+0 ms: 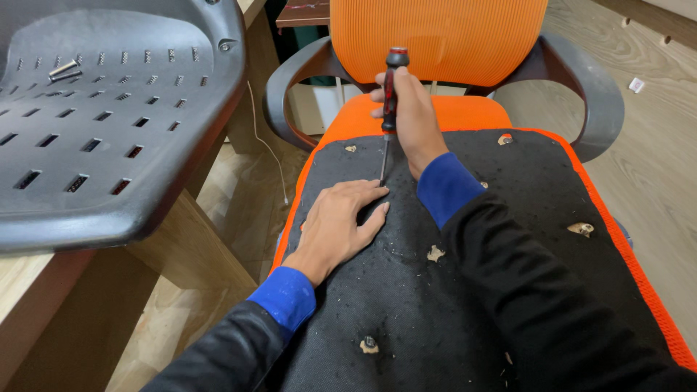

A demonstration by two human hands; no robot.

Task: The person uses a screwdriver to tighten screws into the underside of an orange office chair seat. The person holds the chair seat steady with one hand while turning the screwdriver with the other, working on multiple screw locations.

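The right hand [410,120] grips a screwdriver [390,109] upright, tip on the black seat underside [508,218]. The left hand [341,218] lies flat and empty just beside the tip. A slip could jab those fingers [374,214].

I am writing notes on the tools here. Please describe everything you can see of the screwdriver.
The screwdriver has a black and red handle with a dark rounded cap on top and a thin metal shaft. It stands nearly upright, tip down on the black underside of the seat of the orange chair. The right hand grips the handle in a fist. The left hand lies flat on the black surface, its fingertips beside the tip. The tip itself is too small to make out.
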